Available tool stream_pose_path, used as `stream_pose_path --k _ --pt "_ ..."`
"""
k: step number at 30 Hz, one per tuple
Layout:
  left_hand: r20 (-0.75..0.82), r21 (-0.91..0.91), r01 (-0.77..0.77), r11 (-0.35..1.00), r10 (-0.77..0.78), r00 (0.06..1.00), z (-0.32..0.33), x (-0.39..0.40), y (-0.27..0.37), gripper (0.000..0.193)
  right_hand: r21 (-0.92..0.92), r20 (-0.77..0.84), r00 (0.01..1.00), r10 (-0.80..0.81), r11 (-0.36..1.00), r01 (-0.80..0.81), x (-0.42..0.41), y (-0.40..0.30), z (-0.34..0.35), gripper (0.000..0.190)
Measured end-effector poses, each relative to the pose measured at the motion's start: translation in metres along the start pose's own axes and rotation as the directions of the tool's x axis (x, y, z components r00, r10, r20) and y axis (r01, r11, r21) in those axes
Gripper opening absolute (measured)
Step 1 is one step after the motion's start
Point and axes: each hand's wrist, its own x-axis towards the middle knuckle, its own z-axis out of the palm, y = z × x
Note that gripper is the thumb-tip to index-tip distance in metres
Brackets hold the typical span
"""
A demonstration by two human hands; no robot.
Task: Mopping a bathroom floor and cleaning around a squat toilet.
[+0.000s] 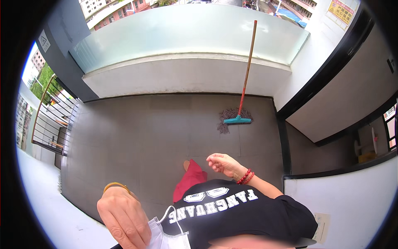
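My left hand (124, 214), with a gold bangle at the wrist, is at the lower left, its fingers bent down against the edge of a white face mask (174, 238). The mask's ear loop hangs loose over the black shirt, and its lower part is cut off by the picture's edge. My right hand (222, 165), wearing red bead bracelets, is held in front of the body with loosely curled fingers and nothing visible in them. Beyond it, a mop (238, 119) with a teal head, grey strands and a red-brown handle stands on the floor, its handle leaning towards the glass-topped parapet.
Grey floor tiles (124, 130) lie between me and a low white wall (186, 76) topped with frosted glass (186, 31). A metal railing (51, 116) is at the left. At the right are a dark-framed doorway (284, 149) and a light door panel (342, 90).
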Motion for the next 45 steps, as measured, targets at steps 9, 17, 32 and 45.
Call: stream_pose_path --k 9,17,32,45 --pt "-0.011 -0.201 -0.132 0.971 0.132 0.991 -0.23 -0.02 0.034 0.013 0.221 -0.219 0.974 -0.05 0.97 0.1 0.144 -0.127 -0.039 0.011" --pt "-0.131 -0.098 -0.116 0.988 0.103 0.986 -0.421 -0.037 0.005 0.012 0.298 -0.252 0.968 -0.016 0.95 0.094 0.295 -0.26 -0.114 0.012" --pt "-0.645 0.542 0.62 -0.568 0.192 0.74 -0.73 -0.082 -0.041 0.03 -0.931 0.353 -0.23 -0.907 -0.364 0.006 0.398 -0.737 -0.13 0.01" --pt "-0.544 0.564 0.289 -0.773 -0.084 0.835 -0.931 -0.116 -0.027 0.042 -0.99 0.129 -0.204 -0.97 -0.113 -0.089 0.442 -0.811 -0.123 0.03"
